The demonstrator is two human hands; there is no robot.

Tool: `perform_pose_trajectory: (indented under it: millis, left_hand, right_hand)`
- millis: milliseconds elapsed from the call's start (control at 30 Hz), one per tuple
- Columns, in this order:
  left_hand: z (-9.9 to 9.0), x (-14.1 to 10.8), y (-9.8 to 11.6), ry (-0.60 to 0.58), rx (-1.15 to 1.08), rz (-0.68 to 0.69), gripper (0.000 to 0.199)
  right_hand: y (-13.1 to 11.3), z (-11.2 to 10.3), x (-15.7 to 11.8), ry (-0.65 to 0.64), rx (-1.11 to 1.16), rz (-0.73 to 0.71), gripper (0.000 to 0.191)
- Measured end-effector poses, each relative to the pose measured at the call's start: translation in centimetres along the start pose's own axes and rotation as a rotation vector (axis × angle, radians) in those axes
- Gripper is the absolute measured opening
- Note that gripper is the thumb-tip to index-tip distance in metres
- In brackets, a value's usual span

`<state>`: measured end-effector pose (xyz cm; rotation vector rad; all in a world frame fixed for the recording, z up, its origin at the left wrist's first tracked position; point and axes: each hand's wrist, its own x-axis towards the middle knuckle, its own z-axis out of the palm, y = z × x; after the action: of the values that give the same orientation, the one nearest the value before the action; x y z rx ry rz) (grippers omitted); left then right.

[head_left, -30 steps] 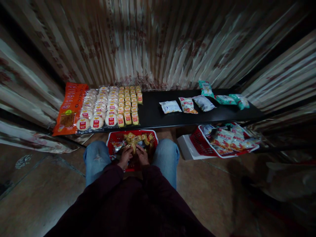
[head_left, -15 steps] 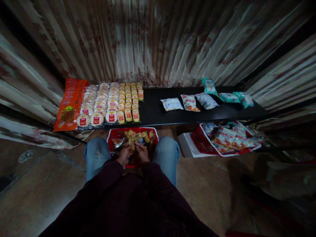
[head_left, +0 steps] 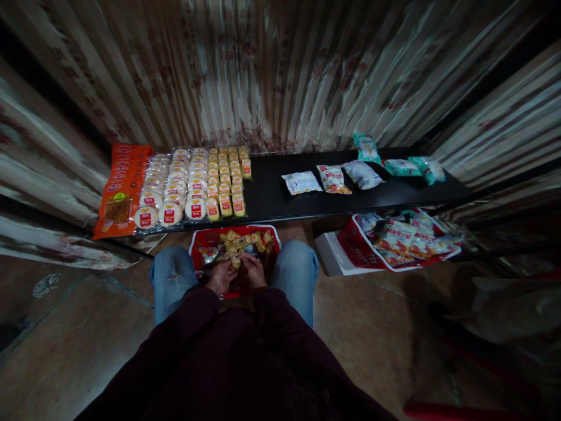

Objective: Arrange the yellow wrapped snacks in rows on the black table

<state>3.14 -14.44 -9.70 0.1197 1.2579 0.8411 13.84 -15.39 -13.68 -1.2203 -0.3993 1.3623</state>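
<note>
At the far left, an orange bag [head_left: 118, 199] is laid flat on the shelf [head_left: 267, 187]. Next to it, crackers [head_left: 170, 213] are set in rows, then yellow packs [head_left: 225, 203], also in rows; the near ends of these rows lie close to the shelf's front edge, so a bump from below is best avoided.

Below that edge, the left basket [head_left: 202, 238] is set between the knees, with loose gold packs [head_left: 253, 240] heaped in it. By the left hand [head_left: 221, 276], a gold pack [head_left: 235, 260] is grasped between bent fingers, low over the basket. Its other side is pinched by the fingertips of the right hand [head_left: 254, 271]; exact finger contact is blurred by the dim light.

For good handling, the wrapper should be gripped lightly, since it looks thin and slippery, and the pack is best handled over the basket, where a slip would be caught. Neighbouring packs should be parted gently rather than tugged.

Farther right on the shelf, white packs [head_left: 301, 182] are spread loosely, with teal packs [head_left: 400, 168] beyond. Under them, a white box [head_left: 328, 254] is seen beside the right basket [head_left: 350, 242], which is filled with bags.
</note>
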Motion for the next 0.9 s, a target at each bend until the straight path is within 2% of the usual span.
perform_pose_trajectory:
  millis: [133,500,633,700,800,867,900]
  left_hand:
    - [-0.2,0.0,0.1,-0.057,-0.052,-0.032,0.014]
    - [-0.3,-0.3,0.2,-0.085,-0.183,-0.068,0.016]
    - [-0.1,-0.4,0.2,-0.042,-0.138,-0.085,0.015]
    - [0.1,-0.3,0.1,-0.012,-0.08,-0.08,0.013]
    - [0.6,-0.1,-0.3,-0.036,0.009,-0.023,0.014]
    - [1.0,0.0,-0.6,-0.031,0.019,0.116,0.021]
    - [1.1,0.1,-0.7,-0.007,0.029,0.135,0.025]
  right_hand:
    - [-0.6,0.2,-0.3,-0.002,-0.003,0.005,0.022]
    - [-1.5,0.2,-0.7,-0.036,-0.095,-0.015,0.021]
    - [-1.5,0.1,-1.0,-0.051,-0.198,-0.04,0.027]
    - [-1.6,0.1,-1.4,-0.084,-0.309,-0.106,0.031]
    - [-1.7,0.0,-1.8,-0.155,-0.491,-0.217,0.037]
    - [-1.6,-0.1,-1.9,-0.155,-0.599,-0.288,0.04]
    - [-1.5,-0.3,-1.9,-0.162,-0.641,-0.309,0.04]
